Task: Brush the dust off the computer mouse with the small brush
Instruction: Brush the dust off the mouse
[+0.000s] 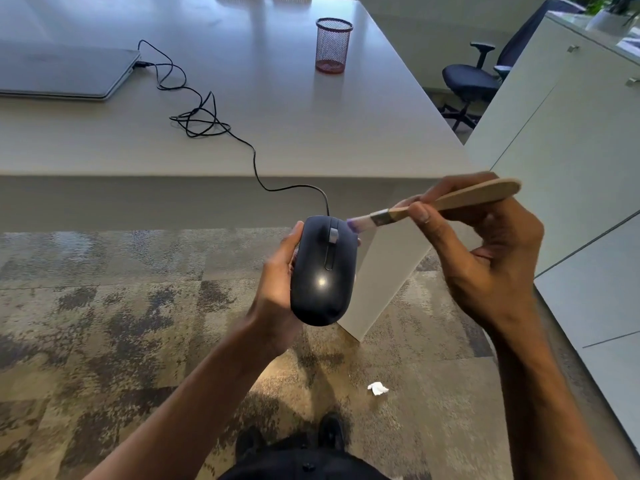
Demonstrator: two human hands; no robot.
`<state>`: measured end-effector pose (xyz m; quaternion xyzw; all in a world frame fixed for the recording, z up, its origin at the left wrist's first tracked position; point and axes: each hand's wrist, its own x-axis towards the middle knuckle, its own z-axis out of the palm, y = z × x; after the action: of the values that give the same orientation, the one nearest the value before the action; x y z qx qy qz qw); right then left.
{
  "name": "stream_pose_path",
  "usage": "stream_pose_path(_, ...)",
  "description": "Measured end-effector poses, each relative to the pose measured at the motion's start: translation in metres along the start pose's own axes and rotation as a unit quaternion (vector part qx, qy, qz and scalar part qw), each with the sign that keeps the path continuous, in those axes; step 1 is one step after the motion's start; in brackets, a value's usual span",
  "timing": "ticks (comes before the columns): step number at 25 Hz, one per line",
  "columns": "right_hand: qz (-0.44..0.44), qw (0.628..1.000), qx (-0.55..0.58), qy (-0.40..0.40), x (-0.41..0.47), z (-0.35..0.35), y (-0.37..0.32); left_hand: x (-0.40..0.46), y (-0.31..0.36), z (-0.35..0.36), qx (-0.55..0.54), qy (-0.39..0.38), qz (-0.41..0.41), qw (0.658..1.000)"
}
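Patterned carpet fills the lower half of the head view, with a pale desk across the upper half; a closed laptop lies at upper left and a mesh pen cup stands near the top centre.

Just below the middle of the frame, the left hand cradles the computer mouse clear of the desk and over the floor, probably so loosened dust falls away instead of landing on the desktop. Its fingers wrap the mouse's sides from below, thumb along the left edge, top face turned up to the camera. The cable trails slack up over the desk edge to the laptop.

At centre right, the right hand pinches the small brush by its wooden handle between thumb and fingers, wrist cocked, forearm rising from the lower right. Its bristles touch the mouse's front right edge, beside the scroll wheel, a likely dust trap. A crumpled white scrap lies on the carpet below.
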<state>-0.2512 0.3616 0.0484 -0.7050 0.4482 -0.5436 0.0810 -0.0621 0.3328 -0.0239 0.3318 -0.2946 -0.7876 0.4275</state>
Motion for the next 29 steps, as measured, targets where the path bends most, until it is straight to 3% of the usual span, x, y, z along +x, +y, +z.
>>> stream_pose_path(9, 0.049, 0.995, 0.019, -0.084, 0.014, 0.005, 0.004, -0.003, 0.001, 0.003, -0.020, -0.004, -0.012, 1.000)
stream_pose_path(19, 0.051, 0.997, 0.036, -0.040, 0.014, 0.016, 0.001, -0.005, 0.002, 0.005, 0.002, -0.012, -0.007, 1.000)
stream_pose_path(22, 0.075, 0.997, 0.002, 0.011, 0.016, 0.019, 0.006, -0.008, 0.003, 0.006, 0.002, -0.013, 0.002, 1.000)
stream_pose_path(24, 0.070, 0.996, 0.043, 0.042, 0.015, 0.019, 0.005, -0.007, 0.002, 0.006, 0.008, -0.007, 0.006, 1.000)
stream_pose_path(26, 0.067, 0.994, 0.083, 0.018, 0.013, 0.021, 0.001, -0.006, 0.001, 0.004, 0.011, -0.004, 0.004, 1.000)
stream_pose_path(29, 0.073, 0.997, 0.037, 0.002, 0.012, 0.028, 0.000, -0.005, 0.000, 0.004, 0.018, -0.007, 0.009, 1.000)
